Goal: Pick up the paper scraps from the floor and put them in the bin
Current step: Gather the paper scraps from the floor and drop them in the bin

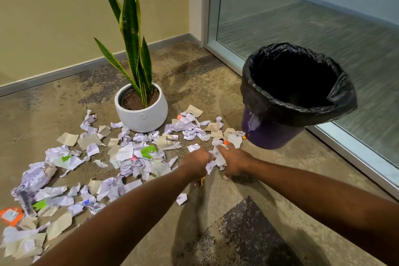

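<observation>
Several crumpled white, lilac and beige paper scraps (138, 157) lie strewn over the carpet from the left edge to the foot of the bin. The purple bin (269, 134), lined with a black bag (298, 84), stands at the right, and its inside looks dark. My left hand (197, 163) and my right hand (234, 162) are side by side low over the floor, left of the bin's base. Together they grip a bunch of scraps (217, 157), which pokes out between them and below my left hand.
A white pot (141, 114) with a tall snake plant stands behind the scraps. A glass wall with a metal frame (345, 153) runs behind and right of the bin. An orange item (11, 216) lies at the far left. Bare carpet lies in the foreground.
</observation>
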